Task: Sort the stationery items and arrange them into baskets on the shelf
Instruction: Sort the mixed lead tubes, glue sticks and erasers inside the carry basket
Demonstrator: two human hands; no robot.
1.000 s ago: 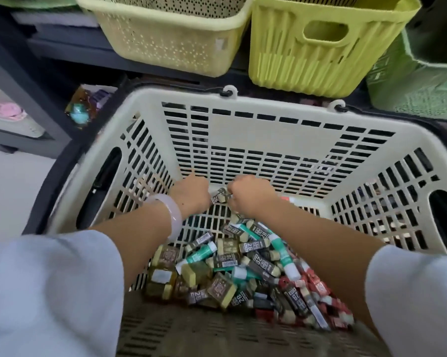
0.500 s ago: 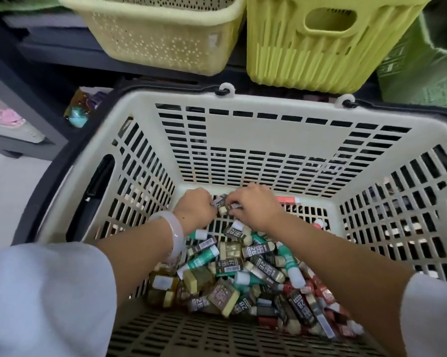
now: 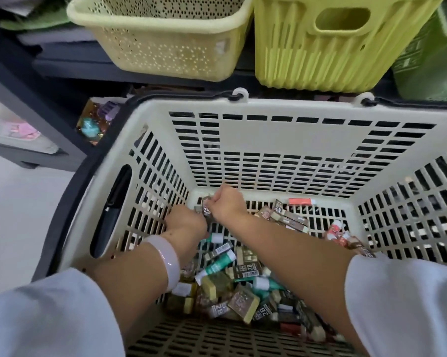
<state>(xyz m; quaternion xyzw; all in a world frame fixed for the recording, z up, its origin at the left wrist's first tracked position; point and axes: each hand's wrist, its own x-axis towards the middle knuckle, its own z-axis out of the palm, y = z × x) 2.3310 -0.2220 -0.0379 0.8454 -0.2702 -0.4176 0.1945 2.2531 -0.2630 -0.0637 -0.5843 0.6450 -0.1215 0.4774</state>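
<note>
Hands: right hand (image 3: pixel 226 203) pinches a 2B eraser (image 3: pixel 206 209); left hand (image 3: pixel 185 222) curled beside it, fingers hidden (grip unclear).
Erasers: heaped in the white basket (image 3: pixel 281 106).
Progress: early; most of the pile (image 3: pixel 243 287) unsorted, yellow baskets (image 3: pixel 160 47) on the shelf wait.

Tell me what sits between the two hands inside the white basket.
In the head view, small brown 2B erasers sit between the left hand and right hand, both gripping them, above the white basket floor.
</note>
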